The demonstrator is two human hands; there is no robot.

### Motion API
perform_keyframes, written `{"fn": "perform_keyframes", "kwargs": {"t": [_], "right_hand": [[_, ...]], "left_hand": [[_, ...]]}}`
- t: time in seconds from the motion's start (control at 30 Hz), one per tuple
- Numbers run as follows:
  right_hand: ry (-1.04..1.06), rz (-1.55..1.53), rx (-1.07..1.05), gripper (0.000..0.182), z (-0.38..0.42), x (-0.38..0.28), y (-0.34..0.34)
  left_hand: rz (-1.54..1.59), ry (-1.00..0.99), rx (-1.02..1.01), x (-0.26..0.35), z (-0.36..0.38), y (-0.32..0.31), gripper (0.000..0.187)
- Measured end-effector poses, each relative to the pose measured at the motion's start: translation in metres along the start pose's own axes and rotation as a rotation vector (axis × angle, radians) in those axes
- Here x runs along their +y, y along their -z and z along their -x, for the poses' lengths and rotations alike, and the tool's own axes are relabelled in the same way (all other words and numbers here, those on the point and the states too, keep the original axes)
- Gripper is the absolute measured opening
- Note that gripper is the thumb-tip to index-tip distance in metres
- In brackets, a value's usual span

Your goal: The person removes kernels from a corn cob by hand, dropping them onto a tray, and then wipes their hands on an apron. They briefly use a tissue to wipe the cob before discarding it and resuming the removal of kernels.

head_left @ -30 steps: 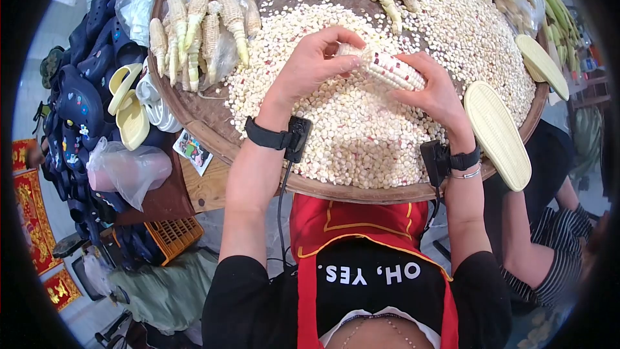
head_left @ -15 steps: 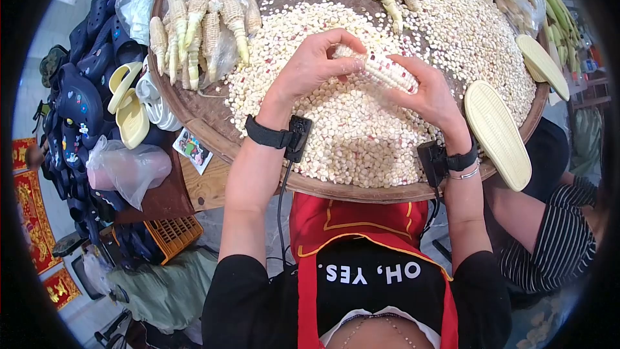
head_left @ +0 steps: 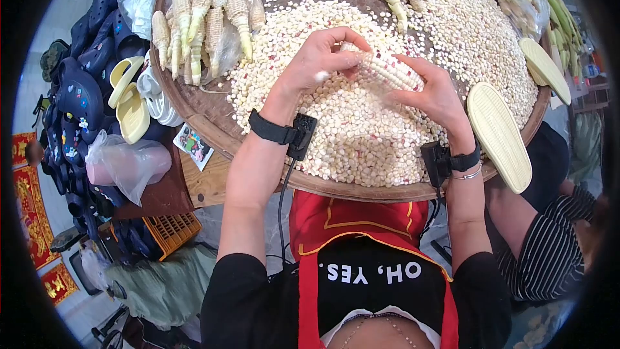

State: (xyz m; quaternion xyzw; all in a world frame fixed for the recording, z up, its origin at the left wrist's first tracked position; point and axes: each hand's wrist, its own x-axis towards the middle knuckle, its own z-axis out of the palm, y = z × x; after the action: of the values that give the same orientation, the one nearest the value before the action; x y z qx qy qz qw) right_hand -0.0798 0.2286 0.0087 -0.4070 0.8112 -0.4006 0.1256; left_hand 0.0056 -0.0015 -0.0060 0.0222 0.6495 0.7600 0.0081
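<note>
The corn cob [head_left: 386, 68] is white with small red spots. The loose kernels [head_left: 361, 129] under it are creamy white on a brown round tray [head_left: 206, 119]. Right of the tray, a pale yellow slipper sole [head_left: 497, 134] has thin ridged lines. Left of it lie dark blue clogs [head_left: 77, 100].

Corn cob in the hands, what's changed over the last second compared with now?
Little has changed. The left hand has shifted its grip slightly on the end of the corn cob, its thumb now lying along the top. The right hand still holds the other end from below, and the cob sits at nearly the same slant. The loose kernels, the round tray and the stripped cobs lie as before.
</note>
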Motion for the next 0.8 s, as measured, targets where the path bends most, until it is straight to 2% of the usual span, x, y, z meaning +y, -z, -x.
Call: {"fn": "perform_keyframes", "kwargs": {"t": [0.23,0.3,0.4,0.5,0.6,0.67,0.73,0.77,0.8], "right_hand": [[-0.033,0.002,0.002,0.058,0.001,0.003,0.002],[-0.156,-0.018,-0.059,0.058,0.001,-0.003,0.004],[-0.076,-0.004,-0.013,0.059,0.0,0.007,-0.003],[-0.098,-0.114,-0.023,0.058,0.001,0.009,-0.007],[-0.173,-0.109,-0.054,0.057,0.0,0.008,-0.007],[-0.146,-0.118,-0.053,0.058,-0.001,0.008,-0.008],[-0.135,-0.133,-0.063,0.06,0.0,0.011,-0.009],[-0.088,-0.087,-0.024,0.062,-0.001,0.017,-0.009],[-0.046,-0.045,0.008,0.064,0.0,0.02,-0.011]], "left_hand": [[0.043,0.067,0.031,-0.003,-0.003,-0.004,0.02],[0.019,0.084,0.046,-0.007,-0.005,-0.004,0.021],[0.025,0.12,0.089,-0.009,-0.007,-0.003,0.021],[-0.026,0.075,0.1,-0.012,-0.007,-0.004,0.02],[-0.061,0.038,0.116,-0.013,-0.007,-0.003,0.019],[-0.101,0.035,0.127,-0.01,-0.007,-0.002,0.019],[-0.169,0.03,0.181,-0.009,-0.006,-0.003,0.02],[-0.124,-0.034,0.274,-0.011,-0.007,-0.006,0.021],[-0.226,-0.125,0.359,-0.022,-0.011,0.004,0.022]]}}
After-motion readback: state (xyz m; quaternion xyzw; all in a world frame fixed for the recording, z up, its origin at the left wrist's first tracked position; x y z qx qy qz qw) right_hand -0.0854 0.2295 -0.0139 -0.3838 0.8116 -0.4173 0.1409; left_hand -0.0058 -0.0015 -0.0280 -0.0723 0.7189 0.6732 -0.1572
